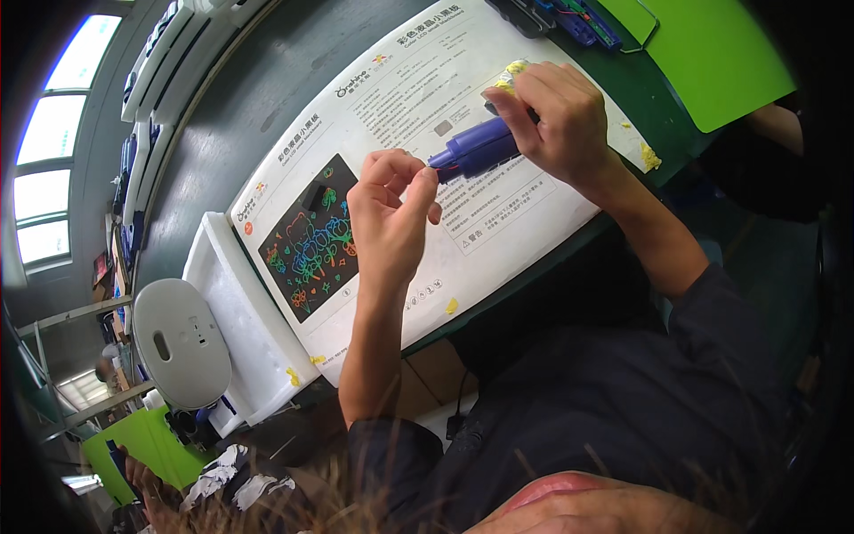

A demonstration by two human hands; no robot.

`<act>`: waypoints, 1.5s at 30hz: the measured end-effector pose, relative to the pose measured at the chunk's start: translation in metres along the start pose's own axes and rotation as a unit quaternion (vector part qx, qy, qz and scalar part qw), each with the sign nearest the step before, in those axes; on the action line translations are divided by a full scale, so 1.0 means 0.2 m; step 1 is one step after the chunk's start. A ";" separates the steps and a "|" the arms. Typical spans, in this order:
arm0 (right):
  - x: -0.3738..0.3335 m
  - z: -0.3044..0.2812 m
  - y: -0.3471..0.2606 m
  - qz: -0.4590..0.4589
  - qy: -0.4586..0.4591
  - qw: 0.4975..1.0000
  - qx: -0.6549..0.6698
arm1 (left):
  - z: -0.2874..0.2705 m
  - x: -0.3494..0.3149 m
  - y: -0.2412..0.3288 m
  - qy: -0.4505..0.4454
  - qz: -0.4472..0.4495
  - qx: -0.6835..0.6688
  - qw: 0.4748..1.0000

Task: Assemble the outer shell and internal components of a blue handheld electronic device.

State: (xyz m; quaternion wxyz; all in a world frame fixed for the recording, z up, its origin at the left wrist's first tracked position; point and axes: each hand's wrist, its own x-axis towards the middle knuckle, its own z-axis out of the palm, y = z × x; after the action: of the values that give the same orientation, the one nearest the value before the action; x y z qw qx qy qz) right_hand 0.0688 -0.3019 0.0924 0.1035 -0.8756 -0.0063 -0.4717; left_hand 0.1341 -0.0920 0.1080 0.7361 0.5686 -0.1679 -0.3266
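Note:
A dark blue-purple cylindrical housing (483,149), narrower at its left end, is held above a large printed sheet (405,125). My right hand (565,111) wraps round its right end and hides that part. At the narrow end a thin red wire (451,166) shows along the housing. There the thumb and fingers of my left hand (391,205) are pinched together at the tip. What lies between them is too small to make out. Just beyond my right hand is a crumpled yellow-and-white piece (513,71).
Blue parts with wires (583,22) lie at the far edge, beside a bright green board (698,62). To the left are a white foam tray (240,311) and a light grey oval-ended panel (181,343). Another person's hand (151,485) holds a dark slim object at lower left.

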 end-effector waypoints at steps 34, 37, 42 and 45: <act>-0.03 0.02 -0.26 0.466 -0.045 0.640 0.609 | 0.09 0.03 -0.24 -0.029 0.230 -0.056 0.971; -0.03 0.01 -0.20 0.366 -0.127 0.780 0.491 | 0.05 0.04 -0.24 -0.067 0.222 0.263 0.937; -0.04 -0.05 -0.09 0.136 -0.210 0.934 0.254 | -0.09 0.12 -0.11 -0.022 0.198 0.062 0.978; -0.04 0.00 -0.12 0.181 -0.159 0.926 0.290 | -0.06 0.09 -0.13 0.002 0.218 0.104 0.970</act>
State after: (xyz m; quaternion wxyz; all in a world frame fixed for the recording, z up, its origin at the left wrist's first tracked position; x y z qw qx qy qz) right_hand 0.0610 -0.2777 0.0900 0.4343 -0.8572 -0.0008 -0.2767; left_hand 0.1463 -0.0989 0.0782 0.7270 0.5922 -0.3192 -0.1379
